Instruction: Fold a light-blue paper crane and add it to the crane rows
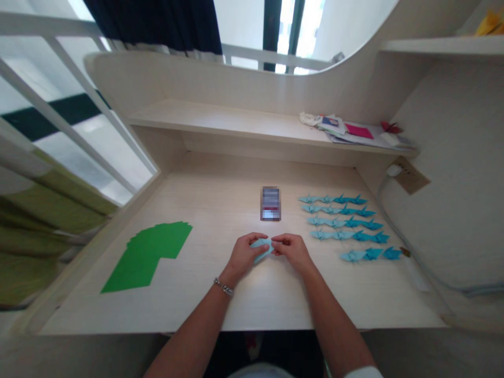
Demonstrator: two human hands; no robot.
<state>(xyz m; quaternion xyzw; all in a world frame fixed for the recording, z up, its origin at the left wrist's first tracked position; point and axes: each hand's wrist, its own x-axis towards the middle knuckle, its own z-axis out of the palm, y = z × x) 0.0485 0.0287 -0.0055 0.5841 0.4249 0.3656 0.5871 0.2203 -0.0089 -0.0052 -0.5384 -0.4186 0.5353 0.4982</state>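
Observation:
Between my two hands is a small piece of light blue folded paper (262, 251), held just above the desk near its front middle. My left hand (247, 252) pinches it from the left, thumb on top and fingers behind. On the other side, my right hand (290, 249) has its thumb and fingertips closed on the paper's right end. The fingers cover part of the folds. To the right lie rows of folded paper cranes (346, 223), shading from pale to deeper blue. A fan of green paper sheets (147, 257) rests at the left.
A phone (271, 203) with a blurred screen lies beyond my hands. Papers and a pink sheet (359, 131) sit on the raised shelf (220, 123) at the back. At the right wall a plug (394, 169) and grey cable (409, 252) run down beside the cranes.

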